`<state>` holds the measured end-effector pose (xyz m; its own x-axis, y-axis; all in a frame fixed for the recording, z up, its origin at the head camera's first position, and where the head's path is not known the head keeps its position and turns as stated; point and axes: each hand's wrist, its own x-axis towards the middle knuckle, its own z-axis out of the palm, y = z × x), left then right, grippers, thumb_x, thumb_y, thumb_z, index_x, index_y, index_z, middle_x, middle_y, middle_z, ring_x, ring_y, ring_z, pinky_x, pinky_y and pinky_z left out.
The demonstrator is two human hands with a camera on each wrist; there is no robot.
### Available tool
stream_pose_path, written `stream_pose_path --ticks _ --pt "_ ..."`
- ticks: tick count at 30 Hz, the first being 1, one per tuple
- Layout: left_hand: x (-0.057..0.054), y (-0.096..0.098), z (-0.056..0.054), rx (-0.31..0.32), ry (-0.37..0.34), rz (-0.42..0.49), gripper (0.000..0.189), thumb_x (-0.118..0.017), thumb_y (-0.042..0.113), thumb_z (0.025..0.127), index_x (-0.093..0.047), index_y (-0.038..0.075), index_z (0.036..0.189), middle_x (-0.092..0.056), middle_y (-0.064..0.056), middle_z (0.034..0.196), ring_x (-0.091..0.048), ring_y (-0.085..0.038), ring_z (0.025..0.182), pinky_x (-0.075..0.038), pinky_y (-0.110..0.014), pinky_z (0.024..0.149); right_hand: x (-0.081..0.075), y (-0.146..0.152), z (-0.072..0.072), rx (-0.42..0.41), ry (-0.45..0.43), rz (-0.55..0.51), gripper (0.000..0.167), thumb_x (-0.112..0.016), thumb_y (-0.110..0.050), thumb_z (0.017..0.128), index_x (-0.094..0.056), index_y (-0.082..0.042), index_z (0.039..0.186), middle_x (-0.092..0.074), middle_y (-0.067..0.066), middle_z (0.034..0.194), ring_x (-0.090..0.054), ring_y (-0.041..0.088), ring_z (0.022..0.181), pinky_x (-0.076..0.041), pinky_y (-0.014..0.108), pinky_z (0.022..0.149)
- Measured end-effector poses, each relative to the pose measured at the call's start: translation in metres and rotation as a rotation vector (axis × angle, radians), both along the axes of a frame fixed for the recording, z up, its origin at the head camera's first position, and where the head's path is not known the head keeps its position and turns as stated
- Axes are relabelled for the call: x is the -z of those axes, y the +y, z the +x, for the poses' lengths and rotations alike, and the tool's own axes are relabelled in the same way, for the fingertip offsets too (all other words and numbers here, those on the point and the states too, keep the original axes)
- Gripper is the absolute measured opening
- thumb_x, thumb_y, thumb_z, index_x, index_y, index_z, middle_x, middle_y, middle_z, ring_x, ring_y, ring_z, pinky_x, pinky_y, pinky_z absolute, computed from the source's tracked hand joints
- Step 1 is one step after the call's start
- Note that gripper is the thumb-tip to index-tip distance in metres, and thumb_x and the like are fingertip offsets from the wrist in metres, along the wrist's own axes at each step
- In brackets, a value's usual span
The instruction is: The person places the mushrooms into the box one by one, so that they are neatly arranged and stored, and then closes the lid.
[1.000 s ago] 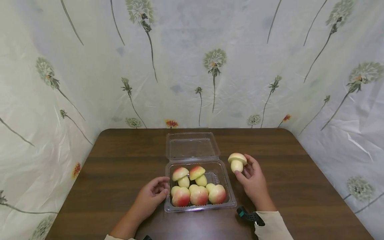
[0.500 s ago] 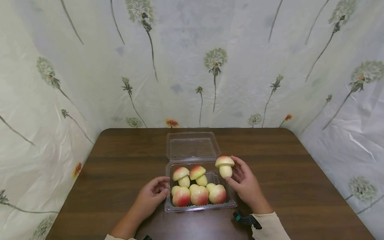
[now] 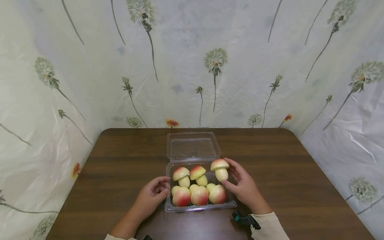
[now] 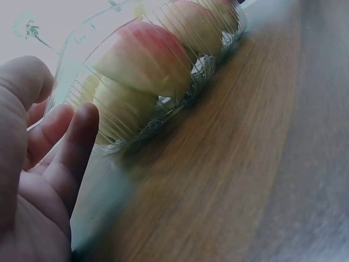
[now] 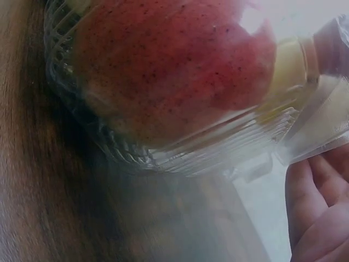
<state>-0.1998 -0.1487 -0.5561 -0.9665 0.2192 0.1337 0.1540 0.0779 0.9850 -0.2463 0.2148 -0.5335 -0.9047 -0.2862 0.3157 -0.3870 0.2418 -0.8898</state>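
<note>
My right hand [image 3: 246, 190] pinches a mushroom-shaped piece [image 3: 220, 170], red-tinged cap up and pale stem down, over the back right of a clear plastic container [image 3: 204, 209]. Two similar mushrooms [image 3: 181, 174] lean side by side in its back row. Along the front lie three more [image 3: 199, 196], red caps facing me. At the container's left rim my left hand [image 3: 152, 196] holds on with curled fingers and thumb. The left wrist view shows that hand [image 4: 41, 136] against the ribbed wall. A red speckled cap [image 5: 180, 65] fills much of the right wrist view.
The container's clear lid [image 3: 192, 146] is hinged back flat behind it on the brown wooden table [image 3: 126, 163]. A flower-printed curtain [image 3: 186, 66] surrounds the table at the back and sides. A dark wristband [image 3: 247, 220] sits on my right wrist.
My right hand has moved left with the mushroom, from beside the container to over its back right corner, and slightly lower. The left hand and container have stayed still.
</note>
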Motion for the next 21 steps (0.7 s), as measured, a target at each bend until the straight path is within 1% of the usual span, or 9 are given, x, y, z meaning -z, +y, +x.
stream_pose_path --ticks 6,10,13,15,18,19,21 --pt "-0.0007 -0.0004 0.0015 0.000 -0.009 -0.004 0.039 -0.069 0.000 0.097 -0.060 -0.008 0.134 -0.064 -0.023 0.110 -0.065 -0.011 0.092 -0.059 -0.021 0.079 0.0013 -0.0015 -0.0007 -0.012 0.019 0.057 0.076 -0.080 -0.004 0.091 -0.044 -0.012 0.157 -0.051 0.016 0.154 -0.050 0.003 0.138 -0.041 0.016 0.113" --pt "-0.0008 -0.0005 0.0019 0.000 -0.012 -0.006 0.039 -0.069 0.000 0.097 -0.059 -0.008 0.134 -0.064 -0.024 0.110 -0.065 -0.011 0.093 -0.059 -0.020 0.079 0.0034 -0.0019 -0.0024 -0.039 0.055 0.079 0.075 -0.079 -0.002 0.091 -0.044 -0.012 0.158 -0.046 0.016 0.158 -0.046 0.000 0.140 -0.039 0.015 0.115" --pt "-0.0015 -0.0003 0.0022 -0.001 -0.014 -0.009 0.039 -0.068 0.000 0.097 -0.059 -0.008 0.134 -0.064 -0.024 0.111 -0.065 -0.011 0.093 -0.059 -0.020 0.080 0.0031 -0.0021 -0.0026 -0.059 0.069 0.086 0.074 -0.078 -0.001 0.092 -0.045 -0.009 0.157 -0.043 0.017 0.160 -0.043 0.000 0.143 -0.036 0.015 0.117" --pt "-0.0019 -0.0001 0.0022 -0.001 -0.015 -0.009 0.039 -0.068 0.000 0.097 -0.060 -0.007 0.134 -0.064 -0.024 0.111 -0.065 -0.011 0.093 -0.059 -0.020 0.080 0.0023 -0.0023 -0.0025 -0.064 0.075 0.104 0.072 -0.078 0.000 0.091 -0.046 -0.006 0.156 -0.043 0.017 0.160 -0.041 0.002 0.144 -0.033 0.013 0.117" --pt "-0.0023 0.0004 0.0022 -0.003 -0.012 -0.009 0.038 -0.069 0.000 0.097 -0.060 -0.007 0.134 -0.064 -0.023 0.111 -0.065 -0.011 0.093 -0.059 -0.020 0.080 0.0015 -0.0021 -0.0023 -0.057 0.079 0.134 0.068 -0.079 0.000 0.091 -0.050 -0.002 0.152 -0.044 0.016 0.160 -0.042 0.010 0.146 -0.030 0.010 0.116" --pt "-0.0024 0.0005 0.0021 -0.005 -0.009 -0.011 0.038 -0.068 0.000 0.097 -0.060 -0.007 0.134 -0.064 -0.023 0.110 -0.065 -0.010 0.093 -0.059 -0.020 0.079 0.0015 -0.0020 -0.0024 -0.054 0.082 0.140 0.066 -0.079 0.000 0.090 -0.052 -0.001 0.151 -0.044 0.016 0.160 -0.043 0.014 0.146 -0.030 0.009 0.116" --pt "-0.0027 0.0008 0.0020 -0.010 -0.009 -0.010 0.038 -0.068 -0.001 0.097 -0.060 -0.007 0.133 -0.064 -0.022 0.110 -0.065 -0.010 0.092 -0.059 -0.020 0.079 0.0019 -0.0017 -0.0026 -0.050 0.075 0.144 0.064 -0.079 0.000 0.091 -0.053 0.000 0.149 -0.045 0.015 0.159 -0.044 0.017 0.146 -0.030 0.009 0.116"
